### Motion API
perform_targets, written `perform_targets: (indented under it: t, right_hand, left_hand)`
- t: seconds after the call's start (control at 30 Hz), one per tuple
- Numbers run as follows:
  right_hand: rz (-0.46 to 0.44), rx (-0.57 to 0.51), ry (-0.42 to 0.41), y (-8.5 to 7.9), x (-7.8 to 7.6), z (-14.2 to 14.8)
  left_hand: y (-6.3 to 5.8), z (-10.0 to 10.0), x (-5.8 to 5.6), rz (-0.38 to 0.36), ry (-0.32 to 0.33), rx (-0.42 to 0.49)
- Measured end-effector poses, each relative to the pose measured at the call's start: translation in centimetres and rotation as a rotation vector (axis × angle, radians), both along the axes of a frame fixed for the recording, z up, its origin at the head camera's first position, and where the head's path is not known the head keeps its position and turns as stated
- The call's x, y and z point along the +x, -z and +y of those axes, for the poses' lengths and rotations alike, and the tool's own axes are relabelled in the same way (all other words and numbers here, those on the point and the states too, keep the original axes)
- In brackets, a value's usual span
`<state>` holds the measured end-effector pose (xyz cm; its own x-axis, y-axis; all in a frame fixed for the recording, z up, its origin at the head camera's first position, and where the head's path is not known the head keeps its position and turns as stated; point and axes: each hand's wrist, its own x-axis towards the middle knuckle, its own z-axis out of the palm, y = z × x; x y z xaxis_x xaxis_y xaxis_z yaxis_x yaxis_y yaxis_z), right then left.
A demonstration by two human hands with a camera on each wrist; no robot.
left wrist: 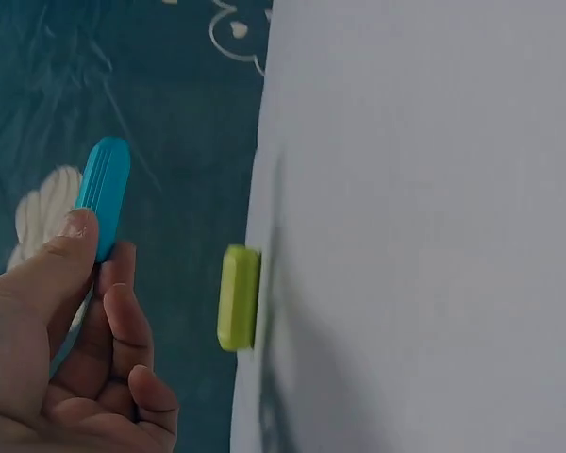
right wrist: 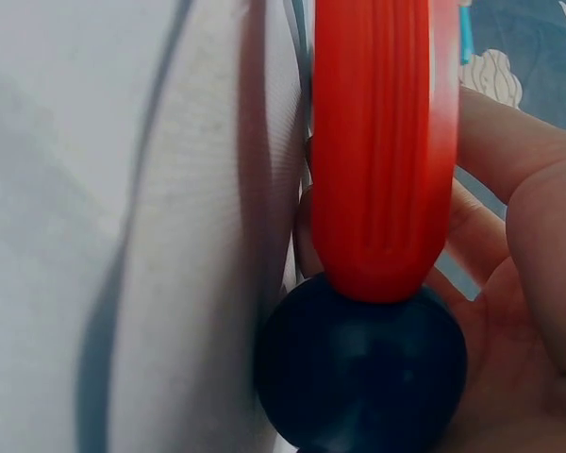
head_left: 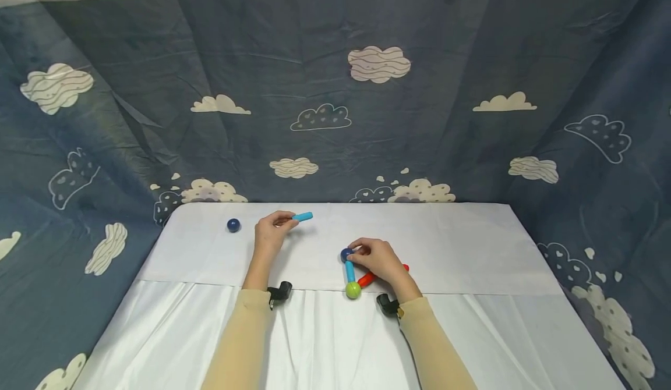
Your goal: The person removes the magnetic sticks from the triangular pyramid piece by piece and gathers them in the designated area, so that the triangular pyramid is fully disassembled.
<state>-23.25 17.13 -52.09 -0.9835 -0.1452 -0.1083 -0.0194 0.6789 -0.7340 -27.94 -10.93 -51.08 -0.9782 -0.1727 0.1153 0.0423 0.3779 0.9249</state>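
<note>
My left hand (head_left: 269, 236) pinches a light blue ridged rod (head_left: 303, 216) between thumb and fingers, raised over the table; the left wrist view shows the same blue rod (left wrist: 104, 193) jutting past the fingertips. At the middle of the table my right hand (head_left: 378, 259) grips a dark blue ball (head_left: 346, 255) at one end of a joined shape. From that ball a light blue rod (head_left: 350, 272) runs to a green ball (head_left: 353, 290), and a red rod (head_left: 367, 279) leads off beneath the hand. Close up, a red rod (right wrist: 385, 142) meets another dark blue ball (right wrist: 358, 368).
A loose dark blue ball (head_left: 233, 225) lies left of my left hand. In the left wrist view a green rod (left wrist: 238, 298) rests on the white table cloth (head_left: 461, 244). Behind the table hangs a cloud-patterned curtain (head_left: 325, 157). More red (head_left: 406, 268) shows beyond the right wrist.
</note>
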Motion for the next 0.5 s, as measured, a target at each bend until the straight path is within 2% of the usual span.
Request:
perform_targets:
  t: [0.23, 0.5]
  right_hand:
    - [0.009, 0.004, -0.002, 0.1, 0.0, 0.0]
    - [0.003, 0.008, 0.001, 0.1, 0.0, 0.0]
  left_hand:
    - [0.9, -2.4, -1.7, -0.062, 0.005, -0.011]
    - [2.1, -3.5, -2.4, -0.080, -0.001, -0.088]
